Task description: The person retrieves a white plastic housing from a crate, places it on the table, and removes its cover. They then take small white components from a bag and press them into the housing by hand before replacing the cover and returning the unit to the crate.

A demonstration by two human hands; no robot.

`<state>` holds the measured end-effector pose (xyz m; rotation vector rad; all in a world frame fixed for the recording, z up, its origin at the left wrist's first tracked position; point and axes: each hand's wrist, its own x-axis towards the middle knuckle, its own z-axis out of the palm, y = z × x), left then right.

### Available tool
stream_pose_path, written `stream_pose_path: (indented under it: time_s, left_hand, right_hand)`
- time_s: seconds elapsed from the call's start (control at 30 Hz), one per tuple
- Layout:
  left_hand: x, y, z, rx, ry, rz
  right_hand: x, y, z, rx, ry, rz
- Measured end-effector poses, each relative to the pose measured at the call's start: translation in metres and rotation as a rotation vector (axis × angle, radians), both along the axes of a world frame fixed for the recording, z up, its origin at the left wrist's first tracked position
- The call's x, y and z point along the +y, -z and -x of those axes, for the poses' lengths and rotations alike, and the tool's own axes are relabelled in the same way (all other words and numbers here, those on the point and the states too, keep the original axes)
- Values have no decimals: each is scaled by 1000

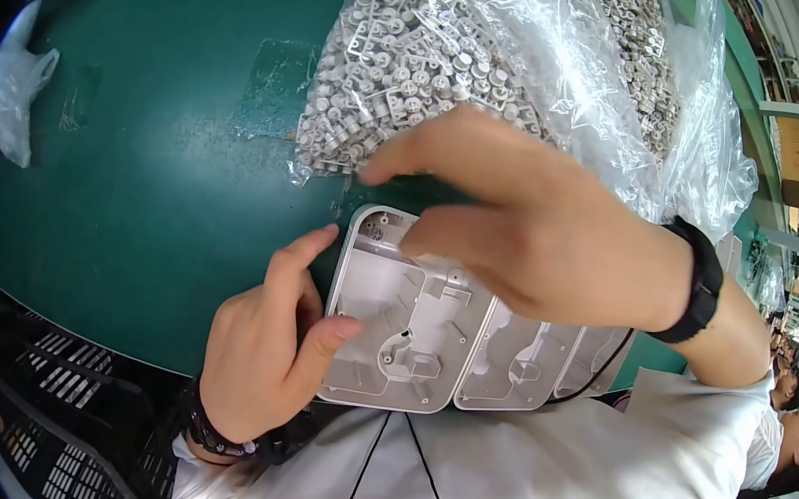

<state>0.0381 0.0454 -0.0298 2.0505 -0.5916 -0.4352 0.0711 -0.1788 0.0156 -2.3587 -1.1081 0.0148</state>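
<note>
Grey plastic housings (409, 332), overlapped in a row, are held at the near edge of the green table (148, 166). The nearest one is gripped by the left hand (270, 354), thumb inside. Its top corner is pinched by the right hand (524, 221), just below a clear bag of small grey parts (506, 52).

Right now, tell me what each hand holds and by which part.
The left hand grips the grey plastic housing by its left edge. The right hand touches its top corner; a grip cannot be told.
</note>
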Motion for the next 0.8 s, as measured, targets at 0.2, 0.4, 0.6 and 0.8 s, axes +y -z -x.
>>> stream_pose_path:
  time_s: [0.2, 0.4, 0.6, 0.8]
  left_hand:
    - [2, 2, -1, 54, -52, 36]
    - [-13, -19, 4, -217, -285, 693]
    - [-51, -53, 39, -578, 235, 799]
    - [-61, -61, 52, -359, 538, 185]
  right_hand:
    - [-24, -40, 34, 58, 158, 43]
    - [-38, -51, 94, 235, 279, 26]
    - [5, -20, 119, 968, 128, -646]
    - [-13, -15, 135, 1197, -2, -1114]
